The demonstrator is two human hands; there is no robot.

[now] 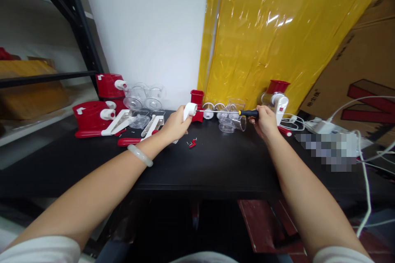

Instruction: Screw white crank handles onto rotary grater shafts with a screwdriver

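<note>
A round white plastic part (190, 109) is gripped in my left hand (176, 124), its fingers closed around it above the black table. My right hand (266, 121) holds a screwdriver (247, 113) by its black and yellow handle. The long shaft lies level and its tip reaches the white part; whether it sits in a screw I cannot tell. Below, small red pieces (193, 144) lie on the table beside a few tiny screws. Just behind my left hand stands a red housing (196, 98). White crank handles with red grips (129, 142) lie left of that hand.
Red bases (89, 117) and clear plastic cups (140, 96) stand at the back left. Metal grater drums (208, 111) and clear hoppers (230, 123) sit in the middle. An assembled rotary grater (277, 98) stands at right, near white cables (364, 172) and a cardboard box (354, 57).
</note>
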